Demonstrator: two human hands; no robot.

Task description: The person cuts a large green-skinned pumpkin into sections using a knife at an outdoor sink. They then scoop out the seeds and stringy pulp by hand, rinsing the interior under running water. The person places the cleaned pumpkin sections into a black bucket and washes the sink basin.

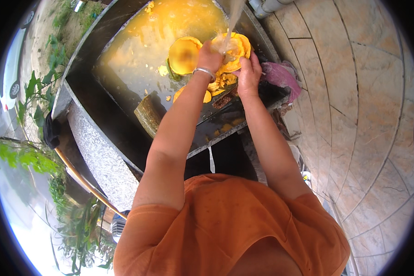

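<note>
Under a stream of running water (235, 15), my right hand (250, 76) grips the lower right rim of a hollowed orange pumpkin piece (243, 45). My left hand (209, 59), with a bangle at the wrist, reaches to the left side of its hollow; the fingertips are hidden there. Close to the left hand lies another pumpkin piece (183, 57), its orange cut face up. Loose pulp (227, 80) sits below the hands. Partly behind my left forearm are an orange slice (207, 97) and a green-rinded piece (147, 114).
A dark stone sink (105, 119) holds cloudy yellow water (138, 58) with floating bits. A pink cloth (281, 79) hangs over its right edge, beside a tiled wall (334, 86). Left are a speckled slab (98, 151) and a black cloth (51, 131). A pipe (270, 7) stands at the top.
</note>
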